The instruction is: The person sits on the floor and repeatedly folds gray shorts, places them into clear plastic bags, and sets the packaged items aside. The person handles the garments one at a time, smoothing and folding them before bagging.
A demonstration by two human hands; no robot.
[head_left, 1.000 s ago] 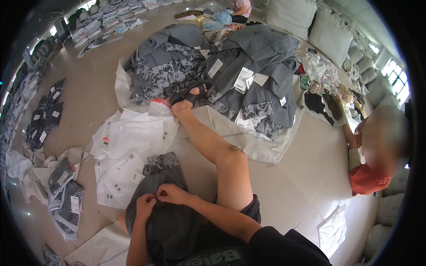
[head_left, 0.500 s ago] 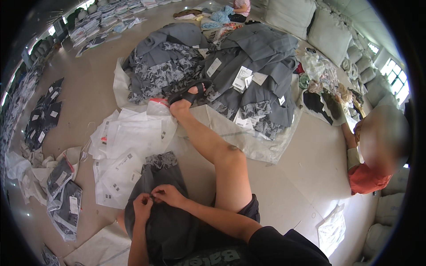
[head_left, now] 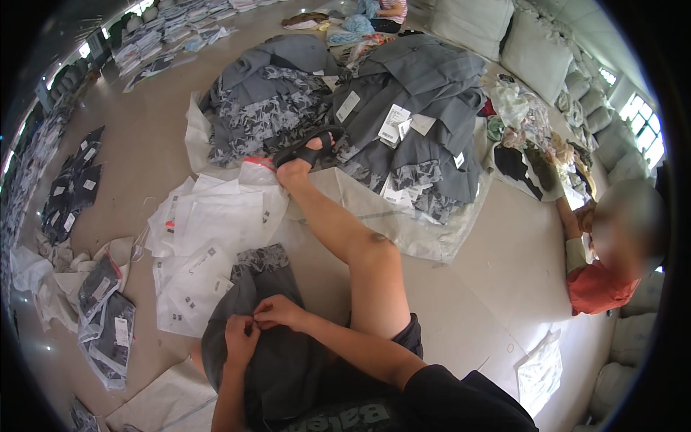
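Note:
A dark grey garment (head_left: 281, 367) with a grey leaf-patterned band (head_left: 263, 261) at its far end lies across my lap. Over its middle, my left hand (head_left: 241, 340) is closed with its fingertips pinched together. My right hand (head_left: 282, 314) reaches in from the right, also pinching, and the fingertips of both meet at one spot on the cloth. Whatever small part sits between them is too small to make out. Flat white printed plastic bags (head_left: 216, 216) are spread on the floor just beyond the garment.
Two heaps of grey garments (head_left: 417, 93) with white tags rest on a pale sheet (head_left: 439, 245) beyond my sandalled foot (head_left: 309, 147). Bagged dark garments (head_left: 108, 338) lie at left. A co-worker in red (head_left: 601, 288) sits at right near cloth scraps. Large white sacks (head_left: 533, 61) stand behind.
Both hands have shifted slightly to the right, still pinching at the garment. The co-worker at right has moved a little to the right.

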